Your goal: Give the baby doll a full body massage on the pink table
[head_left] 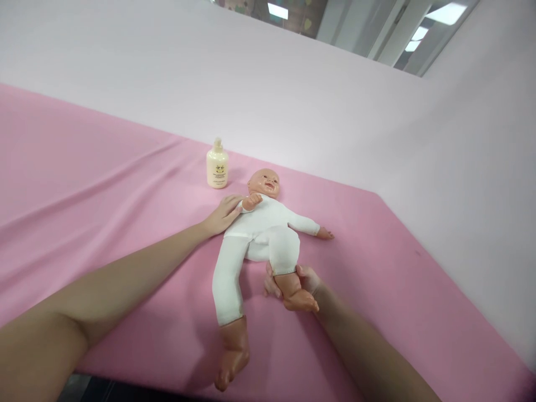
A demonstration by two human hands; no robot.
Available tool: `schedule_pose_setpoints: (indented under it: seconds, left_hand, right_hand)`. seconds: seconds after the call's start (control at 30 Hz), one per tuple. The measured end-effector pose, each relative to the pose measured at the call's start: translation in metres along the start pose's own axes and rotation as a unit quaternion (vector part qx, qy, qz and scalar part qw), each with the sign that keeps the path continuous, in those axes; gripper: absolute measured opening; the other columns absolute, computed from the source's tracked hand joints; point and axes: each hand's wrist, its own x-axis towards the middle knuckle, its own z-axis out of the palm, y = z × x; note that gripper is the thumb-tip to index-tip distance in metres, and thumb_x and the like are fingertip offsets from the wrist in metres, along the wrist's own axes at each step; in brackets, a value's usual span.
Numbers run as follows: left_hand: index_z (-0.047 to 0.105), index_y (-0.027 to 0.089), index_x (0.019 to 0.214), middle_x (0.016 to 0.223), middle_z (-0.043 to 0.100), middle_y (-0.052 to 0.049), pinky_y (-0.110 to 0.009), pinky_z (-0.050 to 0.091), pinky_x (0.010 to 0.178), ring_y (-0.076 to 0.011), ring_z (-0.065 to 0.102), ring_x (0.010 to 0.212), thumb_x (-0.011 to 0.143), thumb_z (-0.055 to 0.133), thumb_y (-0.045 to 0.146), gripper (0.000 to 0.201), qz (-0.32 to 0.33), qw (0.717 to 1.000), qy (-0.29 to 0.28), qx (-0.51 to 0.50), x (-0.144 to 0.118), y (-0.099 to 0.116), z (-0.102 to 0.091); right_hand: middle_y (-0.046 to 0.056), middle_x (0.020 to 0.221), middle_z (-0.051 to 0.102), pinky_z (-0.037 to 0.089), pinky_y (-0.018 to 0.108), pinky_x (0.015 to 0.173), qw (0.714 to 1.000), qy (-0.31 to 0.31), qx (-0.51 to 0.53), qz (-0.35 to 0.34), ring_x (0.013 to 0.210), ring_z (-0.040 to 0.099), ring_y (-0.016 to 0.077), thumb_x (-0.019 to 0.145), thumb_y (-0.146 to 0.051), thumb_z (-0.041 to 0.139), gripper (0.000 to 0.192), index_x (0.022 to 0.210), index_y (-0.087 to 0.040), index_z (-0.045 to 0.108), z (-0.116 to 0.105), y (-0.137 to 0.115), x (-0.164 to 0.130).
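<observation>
A baby doll with a white cloth body lies on its back on the pink cover, its head toward the wall. My left hand rests at the doll's bent arm on the left side, fingers closed round it, partly hidden behind the arm. My right hand grips the doll's other leg from beneath, just above the foot, with fingers showing on both sides. That leg is bent at the knee and raised. The doll's nearer-left leg lies stretched toward me.
A cream pump bottle stands upright beyond my left hand, near the wall. The pink cover has creases on the left. A window is set into the wall above. The near table edge drops off to something dark below.
</observation>
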Motion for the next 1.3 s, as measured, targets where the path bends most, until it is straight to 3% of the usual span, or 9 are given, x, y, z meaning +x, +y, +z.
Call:
schedule_pose_setpoints:
  seconds: [0.23,0.5,0.7,0.87,0.97,1.3]
  left_hand:
    - [0.059,0.021,0.134,0.137,0.063,-0.012,-0.05,0.037,0.116,-0.0286,0.052,0.129,0.103,0.027,0.061,0.06,0.01,1.0,0.025,0.003,-0.001,-0.001,0.003]
    - [0.058,0.021,0.137,0.139,0.06,-0.014,-0.05,0.036,0.117,-0.0287,0.051,0.131,0.102,0.034,0.061,0.058,0.044,0.999,-0.003,0.014,-0.003,-0.004,0.0]
    - [0.06,0.022,0.135,0.137,0.061,-0.014,-0.049,0.036,0.117,-0.0289,0.051,0.132,0.1,0.038,0.06,0.057,0.062,0.998,0.006,0.021,-0.004,0.002,0.0]
    - [0.06,0.021,0.136,0.137,0.06,-0.014,-0.049,0.036,0.117,-0.0305,0.049,0.134,0.1,0.041,0.053,0.051,0.088,0.995,-0.003,0.039,-0.003,0.004,-0.003]
    - [0.059,0.022,0.136,0.138,0.06,-0.013,-0.05,0.036,0.117,-0.0309,0.049,0.134,0.1,0.042,0.05,0.049,0.096,0.994,-0.004,0.046,-0.003,0.005,-0.003]
    - [0.059,0.021,0.137,0.139,0.06,-0.014,-0.049,0.035,0.117,-0.0302,0.049,0.134,0.101,0.037,0.055,0.054,0.097,0.994,-0.006,0.043,-0.004,0.004,-0.003]
  right_hand:
    - [0.0,0.064,0.057,0.043,0.035,0.08,1.0,0.022,0.002,-0.008,0.064,0.05,0.0165,0.074,-0.074,0.063,0.059,0.093,-0.017,0.06,0.006,-0.002,0.001]
    - [0.0,0.068,0.056,0.04,0.035,0.079,0.999,0.022,0.014,-0.041,0.065,0.046,0.0158,0.08,-0.07,0.062,0.057,0.1,-0.016,0.06,0.008,-0.004,0.005]
    - [-0.002,0.063,0.052,0.039,0.035,0.078,0.991,0.123,0.015,-0.053,0.064,0.044,0.0167,0.083,-0.069,0.058,0.053,0.099,-0.019,0.062,0.005,-0.005,0.007]
    - [-0.002,0.059,0.044,0.036,0.035,0.075,0.978,0.2,0.038,-0.052,0.062,0.037,0.0161,0.088,-0.064,0.054,0.045,0.08,-0.021,0.062,0.007,-0.009,0.012]
    - [-0.002,0.058,0.042,0.036,0.036,0.074,0.972,0.225,0.04,-0.053,0.062,0.035,0.0162,0.091,-0.064,0.051,0.046,0.076,-0.021,0.062,0.008,-0.01,0.014]
    - [-0.001,0.059,0.046,0.036,0.036,0.074,0.968,0.244,0.045,-0.044,0.063,0.039,0.0164,0.091,-0.061,0.053,0.044,0.086,-0.019,0.066,0.01,-0.01,0.013]
